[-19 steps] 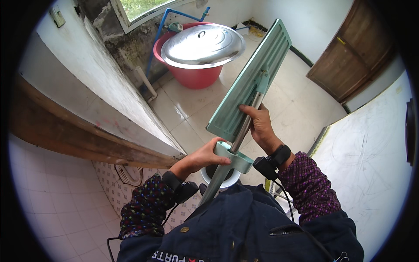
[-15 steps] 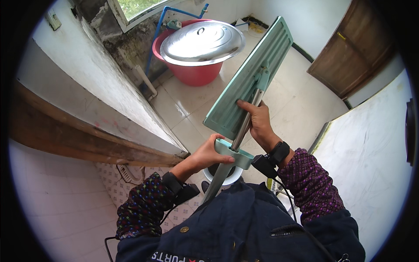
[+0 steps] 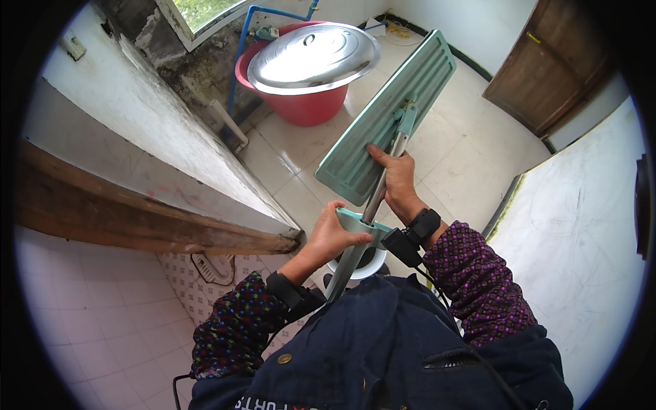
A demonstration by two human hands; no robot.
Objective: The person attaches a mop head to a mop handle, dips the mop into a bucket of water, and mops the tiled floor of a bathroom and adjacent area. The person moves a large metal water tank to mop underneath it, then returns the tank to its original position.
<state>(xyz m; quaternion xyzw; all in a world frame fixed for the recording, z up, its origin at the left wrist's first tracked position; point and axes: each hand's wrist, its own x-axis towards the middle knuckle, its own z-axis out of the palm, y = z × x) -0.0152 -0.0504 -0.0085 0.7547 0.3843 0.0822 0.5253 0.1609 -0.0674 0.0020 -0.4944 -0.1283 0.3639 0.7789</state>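
A flat mop is raised in front of me, its long green ribbed head (image 3: pixel 379 130) tilted up to the right. My right hand (image 3: pixel 398 179) is closed round the bare metal pole (image 3: pixel 374 201) just below the head's hinge, the thumb resting by the plate. Lower down, my left hand (image 3: pixel 333 236) grips the pale green wringer sleeve (image 3: pixel 350 222) that surrounds the pole. The green handle (image 3: pixel 345 273) runs from there toward my body. No pad shows on the side of the head I see.
Below the sleeve stands a white bucket (image 3: pixel 379 263), partly hidden. A red tub (image 3: pixel 307 109) with a metal lid (image 3: pixel 314 58) sits by the window wall. To the left are a wood-edged wall (image 3: pixel 171 232) and a squat toilet (image 3: pixel 213 268); a brown door (image 3: pixel 547 68) is at far right.
My right hand and the mop head have shifted slightly left. My left hand keeps its grip on the sleeve, and the view has tilted a little.
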